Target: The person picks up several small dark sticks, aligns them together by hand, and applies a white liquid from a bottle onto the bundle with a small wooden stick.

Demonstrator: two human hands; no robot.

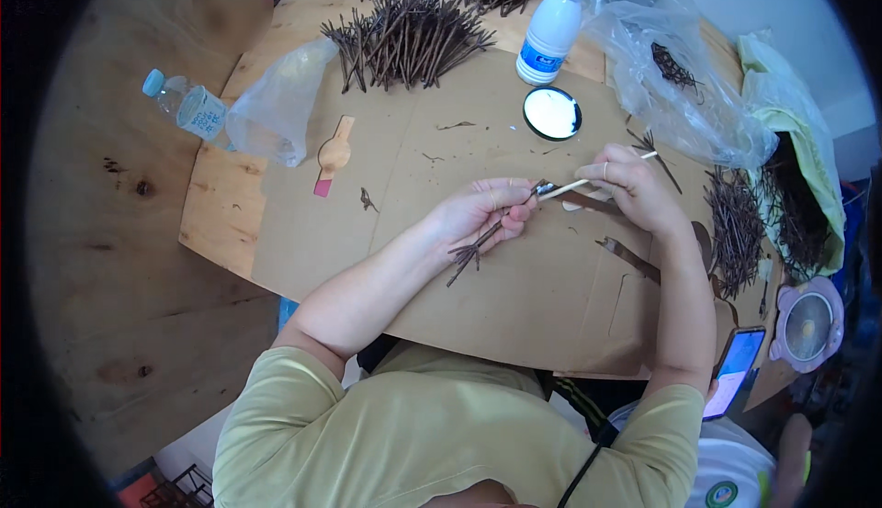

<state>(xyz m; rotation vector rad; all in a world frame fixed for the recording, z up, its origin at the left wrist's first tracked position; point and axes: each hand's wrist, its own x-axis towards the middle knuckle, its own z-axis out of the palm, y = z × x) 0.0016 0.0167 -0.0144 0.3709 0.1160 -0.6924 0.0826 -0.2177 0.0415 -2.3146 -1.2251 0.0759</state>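
My left hand [491, 209] is closed around a brown twig-like stem [466, 253], with its branched end pointing down toward me. A pale thin stick [579, 184] is pinched in my right hand [628, 185]. The stick's front tip is at the stem's upper end, where a little white shows between my left fingers. Beyond my hands lies a round black-rimmed dish of white paste [552, 113]. Under and beside my right hand are a brown strip [595, 203] and another brown strip [630, 258] on the cardboard [413, 301].
Behind stand a white bottle [554, 35] and piled brown stems [409, 39]. At left are a clear bottle [188, 108], a plastic bag [285, 104] and a flat wooden piece [334, 154]. Rightward are a bag [675, 76], more stems [735, 232], a phone [735, 372] and a purple-rimmed round object [808, 324].
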